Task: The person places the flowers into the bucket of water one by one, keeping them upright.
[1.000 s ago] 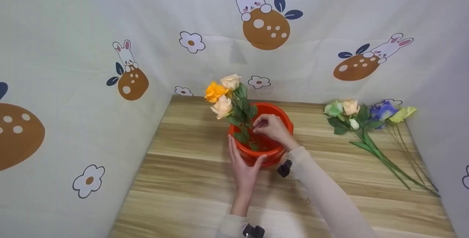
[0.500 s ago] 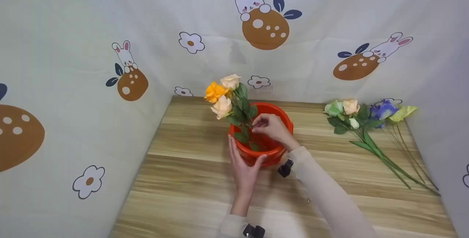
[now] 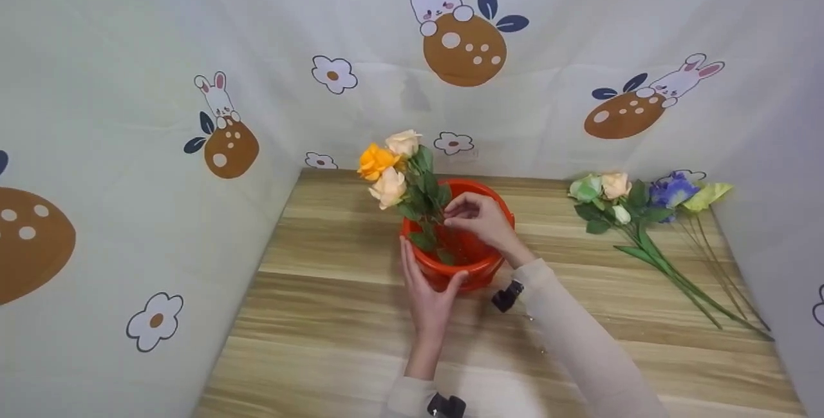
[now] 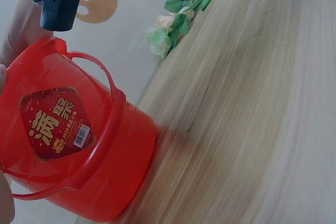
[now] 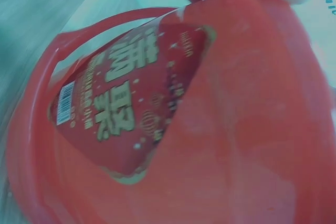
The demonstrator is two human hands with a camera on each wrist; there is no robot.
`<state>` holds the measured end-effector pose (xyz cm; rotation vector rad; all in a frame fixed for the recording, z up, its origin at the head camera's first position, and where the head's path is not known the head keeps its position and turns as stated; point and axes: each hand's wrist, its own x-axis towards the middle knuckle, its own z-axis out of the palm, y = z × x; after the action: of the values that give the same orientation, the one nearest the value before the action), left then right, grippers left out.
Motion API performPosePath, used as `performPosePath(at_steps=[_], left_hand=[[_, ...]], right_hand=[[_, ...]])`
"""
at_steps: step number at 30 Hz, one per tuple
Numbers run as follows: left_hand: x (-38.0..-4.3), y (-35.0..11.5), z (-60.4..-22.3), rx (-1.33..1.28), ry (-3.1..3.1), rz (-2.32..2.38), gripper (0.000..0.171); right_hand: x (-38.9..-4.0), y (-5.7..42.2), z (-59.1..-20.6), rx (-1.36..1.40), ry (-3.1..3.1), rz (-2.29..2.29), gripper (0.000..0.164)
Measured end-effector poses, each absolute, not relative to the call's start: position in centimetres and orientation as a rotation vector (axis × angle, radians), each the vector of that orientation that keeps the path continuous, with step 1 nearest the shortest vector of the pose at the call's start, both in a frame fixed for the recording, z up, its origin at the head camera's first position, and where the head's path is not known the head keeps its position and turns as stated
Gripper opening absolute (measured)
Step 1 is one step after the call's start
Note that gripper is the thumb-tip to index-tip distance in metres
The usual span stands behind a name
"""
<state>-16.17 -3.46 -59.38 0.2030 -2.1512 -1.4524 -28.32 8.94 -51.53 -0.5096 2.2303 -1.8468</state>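
One red bucket [image 3: 481, 268] here, standing upright on the wooden tabletop [image 3: 335, 315], and three roses lean out over its far left rim: a single orange rose [image 3: 376, 161], plus two peach ones, the upper peach rose [image 3: 403, 143] and the lower peach rose [image 3: 388, 188]. Over on the right, well apart from the bucket, five more blooms lie flat — one green rose [image 3: 585, 189], one pale peach rose [image 3: 616, 185], one white bud [image 3: 621, 214], one purple flower [image 3: 673, 190], one yellow-green flower [image 3: 708, 197].

Two hands at work! The left hand [image 3: 430, 299] comes up from below, spread wide, straight fingers along the bucket's left side and thumb set apart against the front. The right hand [image 3: 481, 219] hangs over the bucket's mouth, wrist angled in from the right, fingers bent and thumb tip close to the index finger, right beside the leafy stems [image 3: 430, 212] — whether it pinches one, I cannot tell. Two black wrist cameras, one on each sleeve.
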Motion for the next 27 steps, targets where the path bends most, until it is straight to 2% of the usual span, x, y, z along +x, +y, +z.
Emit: performPosePath(at_steps=[13, 27], left_hand=[[-16.2, -3.5, -59.3, 0.193, -2.13, -1.467, 0.117], [-16.2, -3.5, -59.3, 0.187, -2.122, -1.461, 0.117]], right_hand=[[-26.9, 11.0, -49.5, -0.544, 2.239, -1.895, 0.025], [-26.3, 14.1, -49.6, -0.5, 2.235, -1.964, 0.026]])
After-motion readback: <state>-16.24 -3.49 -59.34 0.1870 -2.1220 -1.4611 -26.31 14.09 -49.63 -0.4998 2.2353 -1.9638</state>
